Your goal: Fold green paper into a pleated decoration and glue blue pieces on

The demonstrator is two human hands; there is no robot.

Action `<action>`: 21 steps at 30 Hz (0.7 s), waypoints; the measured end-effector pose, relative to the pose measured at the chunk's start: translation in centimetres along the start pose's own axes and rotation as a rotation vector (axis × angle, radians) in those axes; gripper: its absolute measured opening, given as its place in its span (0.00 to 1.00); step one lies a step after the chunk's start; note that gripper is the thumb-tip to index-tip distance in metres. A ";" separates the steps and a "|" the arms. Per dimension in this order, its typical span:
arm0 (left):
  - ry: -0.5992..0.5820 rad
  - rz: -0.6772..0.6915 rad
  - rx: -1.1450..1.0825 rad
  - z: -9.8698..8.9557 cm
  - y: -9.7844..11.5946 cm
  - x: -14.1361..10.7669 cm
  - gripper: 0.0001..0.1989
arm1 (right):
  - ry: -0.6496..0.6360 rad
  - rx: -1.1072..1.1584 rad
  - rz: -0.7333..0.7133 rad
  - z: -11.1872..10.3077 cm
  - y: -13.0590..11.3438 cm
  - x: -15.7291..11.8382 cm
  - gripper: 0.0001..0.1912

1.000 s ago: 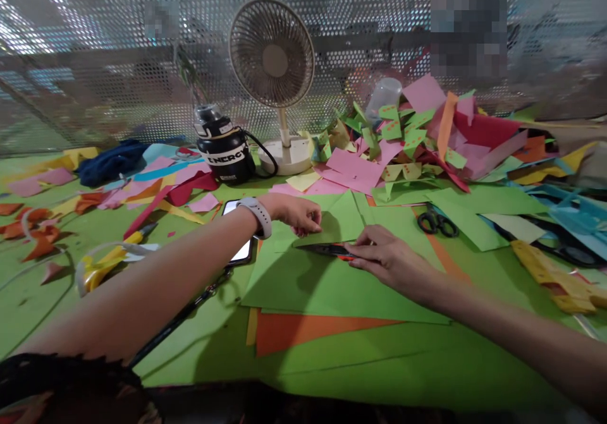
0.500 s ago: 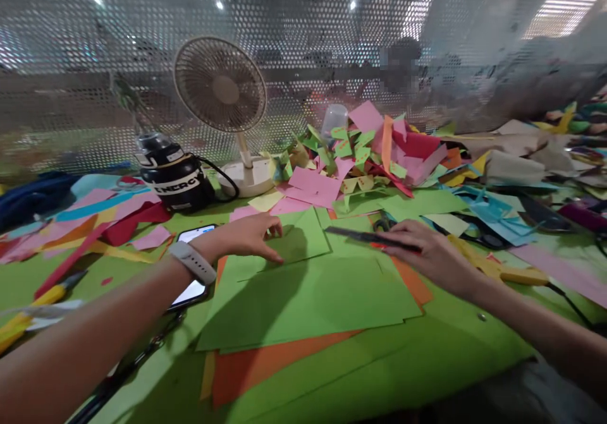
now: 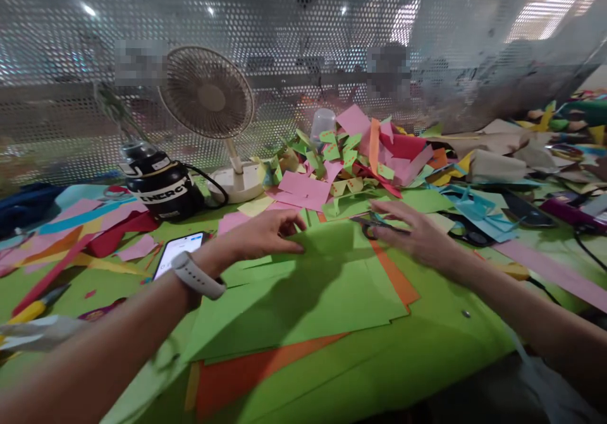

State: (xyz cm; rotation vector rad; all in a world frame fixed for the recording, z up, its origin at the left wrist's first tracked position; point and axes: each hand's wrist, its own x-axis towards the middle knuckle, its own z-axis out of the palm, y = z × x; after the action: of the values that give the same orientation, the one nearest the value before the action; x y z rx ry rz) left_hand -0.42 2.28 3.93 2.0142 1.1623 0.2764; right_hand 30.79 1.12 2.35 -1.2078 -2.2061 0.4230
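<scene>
My left hand (image 3: 272, 234), with a pale watch band on its wrist, pinches the left edge of a small green paper sheet (image 3: 332, 239). That sheet is slightly raised and curved above a stack of larger green sheets (image 3: 303, 310). My right hand (image 3: 403, 225) hovers at the far right corner of the stack, fingers stretched and apart. Dark-handled scissors (image 3: 368, 227) lie between and under these fingers, partly hidden; a firm hold on them does not show. Orange paper (image 3: 265, 373) sticks out from beneath the green stack.
A phone (image 3: 177, 253) lies left of the stack. Behind it stand a black bottle (image 3: 164, 184) and a white fan (image 3: 211, 98). Coloured paper scraps (image 3: 303, 189) are heaped at the back. A yellow-handled cutter (image 3: 33, 310) lies at the left, another yellow tool (image 3: 515, 271) at the right.
My left hand has taken the small green sheet's edge and lifted it. My right hand has moved forward to the scissors, and the long dark tool it held no longer shows clearly.
</scene>
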 end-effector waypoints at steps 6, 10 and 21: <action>0.093 0.095 0.013 3.1 1.8 1.4 0.30 | -0.216 0.326 0.135 1.4 -0.7 2.4 0.23; 0.384 -0.206 0.217 1.3 -1.3 -0.1 0.35 | -0.058 -0.002 0.211 -1.0 3.9 3.9 0.20; 0.379 -0.272 0.392 1.3 -4.5 0.0 0.13 | 0.086 -0.465 -0.099 0.8 4.3 5.0 0.19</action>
State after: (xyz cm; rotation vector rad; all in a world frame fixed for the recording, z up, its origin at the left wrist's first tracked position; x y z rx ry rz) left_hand -2.66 2.88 -0.15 2.1558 1.8291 0.3201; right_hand 31.02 7.62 1.12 -1.3075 -2.3479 -0.1939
